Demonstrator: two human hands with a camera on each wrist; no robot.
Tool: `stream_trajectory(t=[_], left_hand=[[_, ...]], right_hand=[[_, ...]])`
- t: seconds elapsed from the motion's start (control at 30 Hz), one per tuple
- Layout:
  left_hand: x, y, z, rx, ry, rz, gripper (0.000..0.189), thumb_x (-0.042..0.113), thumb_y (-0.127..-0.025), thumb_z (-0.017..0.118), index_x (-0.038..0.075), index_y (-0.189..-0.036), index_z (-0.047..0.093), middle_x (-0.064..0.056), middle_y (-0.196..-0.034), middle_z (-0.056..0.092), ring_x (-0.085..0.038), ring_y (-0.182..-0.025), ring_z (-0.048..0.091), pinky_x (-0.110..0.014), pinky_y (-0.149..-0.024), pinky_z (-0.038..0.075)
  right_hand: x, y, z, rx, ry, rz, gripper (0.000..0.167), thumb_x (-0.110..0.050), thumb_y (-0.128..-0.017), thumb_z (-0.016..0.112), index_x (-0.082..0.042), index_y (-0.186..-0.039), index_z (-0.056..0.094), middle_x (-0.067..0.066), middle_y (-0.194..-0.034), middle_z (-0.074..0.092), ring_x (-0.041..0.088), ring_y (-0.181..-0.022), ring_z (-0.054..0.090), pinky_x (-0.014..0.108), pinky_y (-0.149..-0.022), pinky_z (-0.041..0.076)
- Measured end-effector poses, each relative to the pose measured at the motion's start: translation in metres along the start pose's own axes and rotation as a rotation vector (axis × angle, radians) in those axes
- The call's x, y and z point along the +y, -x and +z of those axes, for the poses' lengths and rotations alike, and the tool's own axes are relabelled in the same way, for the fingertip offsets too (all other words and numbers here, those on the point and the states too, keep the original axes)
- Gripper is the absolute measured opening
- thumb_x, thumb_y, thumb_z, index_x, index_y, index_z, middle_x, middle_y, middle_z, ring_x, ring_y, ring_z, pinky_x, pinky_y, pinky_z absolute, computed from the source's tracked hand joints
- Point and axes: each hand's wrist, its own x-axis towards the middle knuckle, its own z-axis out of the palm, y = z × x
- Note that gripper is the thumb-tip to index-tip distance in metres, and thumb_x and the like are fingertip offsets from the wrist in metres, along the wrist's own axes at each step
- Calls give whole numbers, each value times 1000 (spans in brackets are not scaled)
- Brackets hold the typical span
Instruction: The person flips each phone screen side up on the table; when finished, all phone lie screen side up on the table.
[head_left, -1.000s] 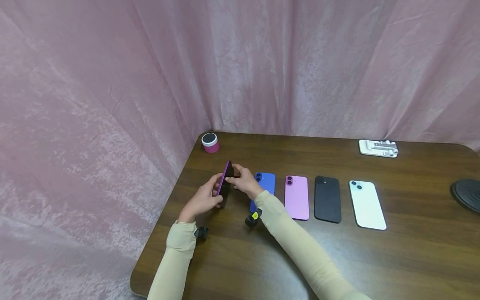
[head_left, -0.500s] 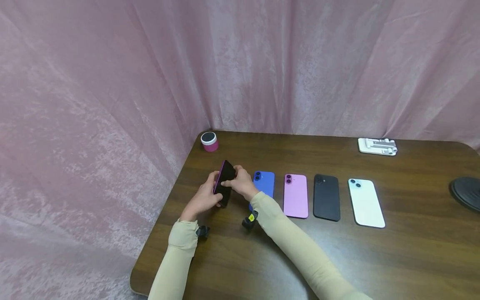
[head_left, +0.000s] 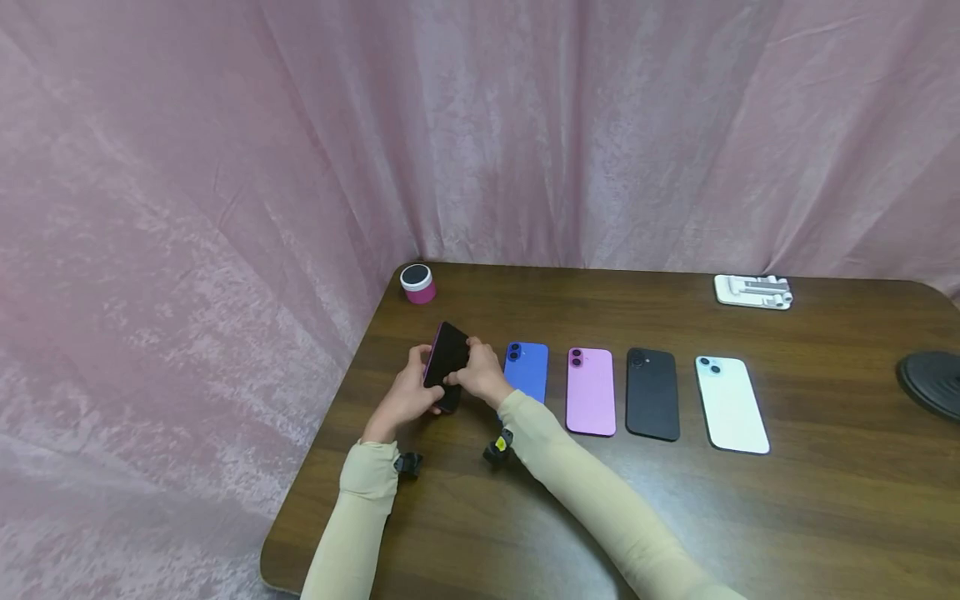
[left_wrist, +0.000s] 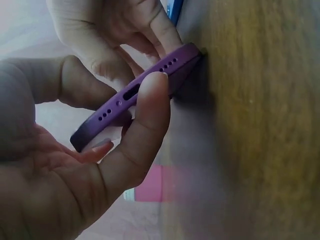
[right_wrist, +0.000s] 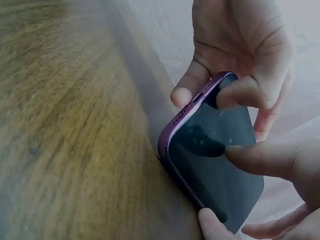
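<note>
Both hands hold a purple-edged smartphone, tilted, its black screen facing up and to the right. My left hand grips the near left end, thumb on the screen side. In the left wrist view, a fingertip presses the purple bottom edge beside the charging port. My right hand holds the right side; its thumb rests on the dark screen in the right wrist view. One lower corner is at or just above the tabletop; I cannot tell if it touches. The phone's back is mostly hidden.
Right of the hands, a blue phone, a pink phone, a black phone and a white phone lie in a row, backs up. Farther off are a pink jar, a white folded stand and a black round base.
The held phone has turned from nearly edge-on, so more of its screen faces the head camera. Both hands have shifted slightly with it. The row of phones keeps its arrangement.
</note>
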Motion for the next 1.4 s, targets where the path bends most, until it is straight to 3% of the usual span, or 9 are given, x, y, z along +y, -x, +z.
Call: stream_trajectory(t=[0.27,0.5,0.63,0.77,1.03,1.4], left_hand=[[-1,-7,2,39,33,-51,71,-11,-83,58,1,-145,25,-29,-115,54,-28,-73,67,-36,-54,58],[1,-7,5,88,-99,-58,70,-3,-82,64,-1,-143,31,-30,-124,52,-34,-87,62,-37,-57,57],[-1,-9,4,112,-181,-46,64,4,-84,65,-2,-141,36,-28,-125,49,-37,-102,56,-43,-79,53],[0,-10,3,119,-198,-29,59,6,-84,65,-3,-137,41,-26,-124,46,-38,-107,53,-48,-95,43],[1,-6,5,103,-253,-38,54,7,-82,66,-10,-131,50,-29,-122,47,-40,-108,54,-50,-97,44],[-5,-7,4,70,-180,-80,55,8,-82,63,-11,-133,52,-27,-126,49,-38,-113,53,-48,-96,45]], right_hand=[[0,-1,-7,21,-51,21,76,-2,-75,83,13,-140,46,29,-129,59,38,-119,57,44,-98,49],[0,2,-9,41,-49,26,49,1,-75,82,11,-118,62,24,-114,66,31,-99,61,42,-89,52],[-1,6,-8,40,-53,35,52,-1,-77,81,13,-124,61,27,-120,65,31,-102,61,42,-91,52],[-1,8,-7,43,-67,55,58,-5,-82,78,13,-133,56,28,-130,60,33,-112,60,43,-98,49],[-2,13,-7,38,-80,59,59,-5,-86,75,11,-138,53,26,-136,58,33,-118,57,44,-102,46],[-2,20,-8,53,-63,24,57,-4,-85,75,10,-137,54,26,-131,59,33,-117,56,45,-101,46]])
